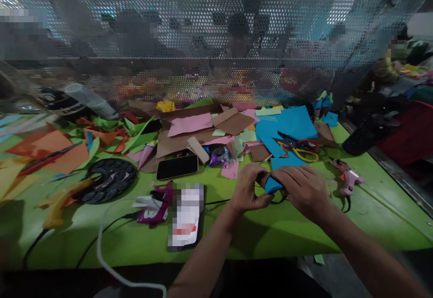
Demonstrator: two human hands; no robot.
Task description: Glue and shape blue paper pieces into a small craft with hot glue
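Between my two hands is a small curled piece of blue paper, held above the green table. My left hand is closed on its left side, thumb below. Over its right side, my right hand has its fingers bent round and closed on it. Part of the piece is hidden by the fingers. Larger blue paper sheets lie just beyond my hands. On them rest scissors with yellow and red handles. A pink glue gun lies right of my right hand.
A lit phone, a dark phone and a purple tissue pack lie left. Farther left are a black palette and yellow glue gun, with cables. Brown paper and scraps fill the back, before a perforated metal screen.
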